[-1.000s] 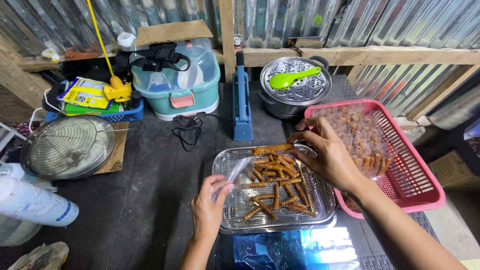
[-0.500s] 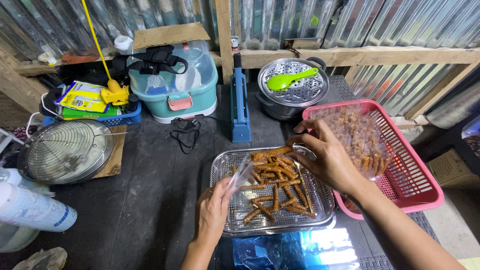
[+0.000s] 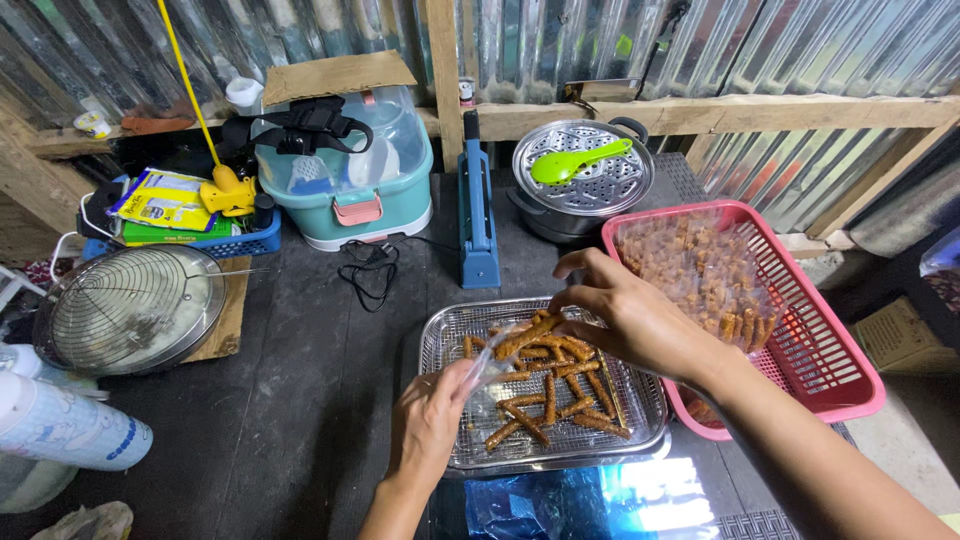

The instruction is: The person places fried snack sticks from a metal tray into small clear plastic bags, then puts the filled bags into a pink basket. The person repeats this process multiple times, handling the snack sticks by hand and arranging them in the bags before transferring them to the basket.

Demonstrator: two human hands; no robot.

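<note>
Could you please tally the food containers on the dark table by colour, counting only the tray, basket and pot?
Silver wire-mesh metal tray: 1
Pink plastic slotted basket: 1
Grey metal steamer pot: 1
Total: 3

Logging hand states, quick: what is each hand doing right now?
Left hand: closed, holding a small clear plastic bag.
Right hand: closed on brown fried snack sticks, at the bag's mouth.

blue bag [image 3: 560, 505] cut off below; basket [image 3: 830, 330] corner behind right hand [image 3: 625, 320]
</note>
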